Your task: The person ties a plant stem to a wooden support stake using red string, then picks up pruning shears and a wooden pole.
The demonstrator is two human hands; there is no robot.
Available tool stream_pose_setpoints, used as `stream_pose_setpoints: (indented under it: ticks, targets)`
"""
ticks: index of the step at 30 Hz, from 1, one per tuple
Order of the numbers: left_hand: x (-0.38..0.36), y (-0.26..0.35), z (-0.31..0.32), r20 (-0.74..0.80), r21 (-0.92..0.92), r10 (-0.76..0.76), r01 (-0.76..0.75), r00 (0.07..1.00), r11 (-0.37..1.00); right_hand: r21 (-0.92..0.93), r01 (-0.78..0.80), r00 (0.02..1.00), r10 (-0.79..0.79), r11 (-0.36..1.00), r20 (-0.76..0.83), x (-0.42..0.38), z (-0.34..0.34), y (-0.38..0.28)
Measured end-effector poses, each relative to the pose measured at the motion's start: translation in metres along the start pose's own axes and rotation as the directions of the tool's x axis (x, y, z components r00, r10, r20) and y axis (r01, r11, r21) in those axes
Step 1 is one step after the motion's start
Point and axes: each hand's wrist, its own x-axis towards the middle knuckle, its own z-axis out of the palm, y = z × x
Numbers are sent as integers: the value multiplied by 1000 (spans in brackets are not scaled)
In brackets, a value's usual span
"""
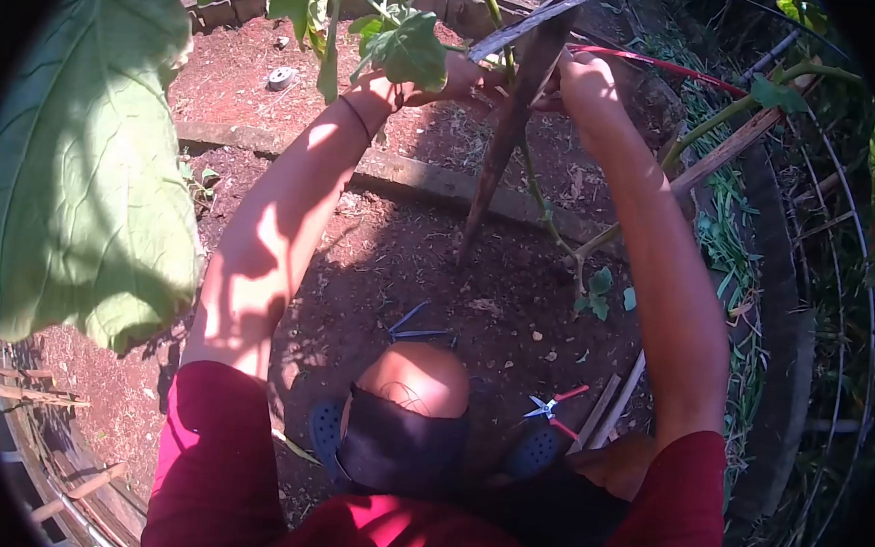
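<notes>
A dark wooden stake (506,137) stands tilted in the soil, with a green plant stem (535,184) beside it. My left hand (457,80) is at the stake's left side, fingers curled toward the stem; leaves and the stake partly cover it, and what it grips is hidden. On the other side, my right hand (583,82) is closed near the stake's upper part. From its fingers a thin red cord (661,63) runs off to the right. Whether the cord passes around the stake cannot be seen.
Red-handled pruning shears (549,409) lie on the soil near my shoe. A large leaf (89,162) hangs close at the left. A wooden board (413,180) crosses the bed. Another thick stem (707,125) and a wooden stick (727,151) slant at the right.
</notes>
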Motion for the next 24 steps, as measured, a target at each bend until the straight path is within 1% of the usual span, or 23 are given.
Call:
stream_pose_setpoints:
  ticks: [2, 3, 6, 10, 11, 12, 13, 17, 22, 24]
  targets:
    - [4, 2, -5, 3, 16, 2, -2, 1000, 1000, -8, -14, 999, 14, 1000, -34, -1, -1, 0]
    - [-1, 1, -2, 1, 15, 7, -7, 1000, 1000, -19, -3, 1000, 3, 1000, -1, 0, -4, 1]
    - [1, 4, -2, 10, 27, 16, -16, 1000, 1000, -3, -36, 999, 36, 999, 24, -2, -9, 5]
    - [0, 11, -4, 24, 43, 23, -24, 999, 999, 0, -41, 998, 41, 999, 40, -7, -8, -2]
    - [1, 14, -7, 36, 43, 19, -21, 999, 999, 15, -15, 998, 14, 1000, 66, -7, -8, -2]
    - [0, 16, -9, 46, 38, 17, -19, 999, 999, 27, 13, 996, -15, 1000, 89, -3, -10, 0]
    - [-1, 16, -10, 53, 33, 16, -18, 998, 999, -5, -6, 997, 6, 1000, 76, 1, -10, 2]
    - [-10, 22, -11, 92, 6, 19, -20, 996, 1000, 9, -30, 996, 30, 999, 86, -10, -10, 3]
    - [-15, 25, -10, 138, -35, 11, -7, 990, 999, 0, 6, 994, -6, 1000, 113, -15, -12, 4]
    - [-16, 27, -9, 160, -57, 10, -1, 987, 998, -4, -3, 994, 4, 1000, 107, -14, -12, 4]
